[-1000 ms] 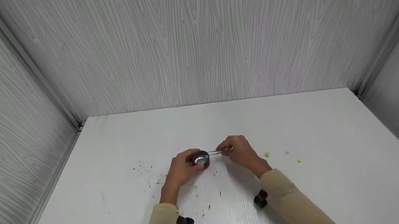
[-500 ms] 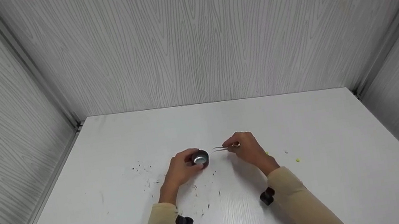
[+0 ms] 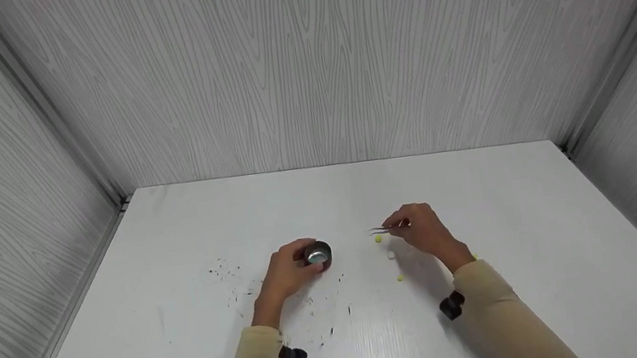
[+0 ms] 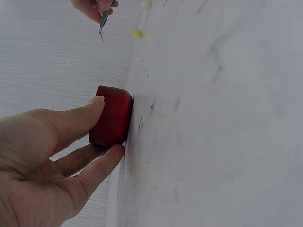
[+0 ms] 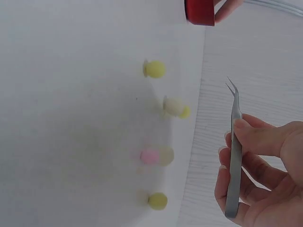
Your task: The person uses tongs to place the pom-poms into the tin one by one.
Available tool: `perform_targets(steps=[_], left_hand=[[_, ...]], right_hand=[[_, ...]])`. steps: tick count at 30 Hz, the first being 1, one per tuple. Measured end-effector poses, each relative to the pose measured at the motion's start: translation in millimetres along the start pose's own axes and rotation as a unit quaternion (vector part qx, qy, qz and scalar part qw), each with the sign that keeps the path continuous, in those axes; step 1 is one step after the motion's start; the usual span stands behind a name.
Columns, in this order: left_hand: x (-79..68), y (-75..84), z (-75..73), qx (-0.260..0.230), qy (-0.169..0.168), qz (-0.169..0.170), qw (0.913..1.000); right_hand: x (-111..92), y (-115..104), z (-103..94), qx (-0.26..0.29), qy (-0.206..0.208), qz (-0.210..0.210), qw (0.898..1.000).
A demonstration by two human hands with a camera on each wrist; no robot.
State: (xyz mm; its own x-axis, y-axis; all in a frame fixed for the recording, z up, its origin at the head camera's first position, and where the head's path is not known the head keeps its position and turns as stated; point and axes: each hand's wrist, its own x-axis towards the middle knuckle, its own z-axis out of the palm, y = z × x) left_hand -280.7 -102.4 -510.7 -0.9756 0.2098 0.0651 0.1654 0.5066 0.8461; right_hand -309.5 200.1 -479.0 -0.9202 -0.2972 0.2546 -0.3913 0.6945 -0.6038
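My left hand [image 3: 287, 275] holds a small red cup [image 4: 112, 116], thumb on one side and fingers on the other. Its silvery inside shows in the head view, and its base is right at the tabletop in the left wrist view. My right hand [image 3: 424, 232] grips silver bent-tip tweezers [image 5: 235, 142] a little above the table. Their points stand slightly apart with nothing between them. Close by the tips in the head view lies a yellow ball [image 3: 378, 238]. A white ball [image 3: 391, 254] and another yellow ball [image 3: 400, 278] lie nearer the front.
A pink ball [image 5: 150, 156] and a beige ball [image 5: 165, 155] show in the right wrist view, with another yellow ball [image 5: 157, 201] past them. Dark specks [image 3: 224, 269] dot the white table [image 3: 222, 212] left of the cup. Grey wood-grain panels [image 3: 301, 61] enclose it.
The tweezers were at the cup's rim with a small greenish thing at their tips. That thing has left the tips, and my right hand has moved right. The left hand stays put.
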Motion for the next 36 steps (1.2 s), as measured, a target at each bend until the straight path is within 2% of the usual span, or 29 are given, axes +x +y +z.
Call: perform_targets(steps=[4, 11, 22, 28, 36], left_hand=[[-1.5, -0.4, -0.1, -0.004, 0.001, 0.001, 1.0000], [-1.8, 0.4, -1.8, -0.002, 0.003, 0.005, 1.0000], [-0.9, 1.4, 0.3, -0.002, 0.000, -0.007, 1.0000], [-1.3, 2.0, -0.5, 0.001, -0.002, 0.001, 1.0000], [-0.6, 1.2, -0.6, -0.003, -0.007, -0.004, 1.0000]], right_hand=[[-2, 5, -3.0, -0.003, -0.005, 0.022, 1.000], [1, 8, -1.8, -0.026, -0.014, 0.036, 0.999], [0, 16, 1.6, -0.034, -0.028, 0.076, 0.996], [1, 19, 1.3, -0.033, -0.025, 0.068, 0.997], [0, 21, 1.5, -0.026, -0.019, 0.055, 0.998]])
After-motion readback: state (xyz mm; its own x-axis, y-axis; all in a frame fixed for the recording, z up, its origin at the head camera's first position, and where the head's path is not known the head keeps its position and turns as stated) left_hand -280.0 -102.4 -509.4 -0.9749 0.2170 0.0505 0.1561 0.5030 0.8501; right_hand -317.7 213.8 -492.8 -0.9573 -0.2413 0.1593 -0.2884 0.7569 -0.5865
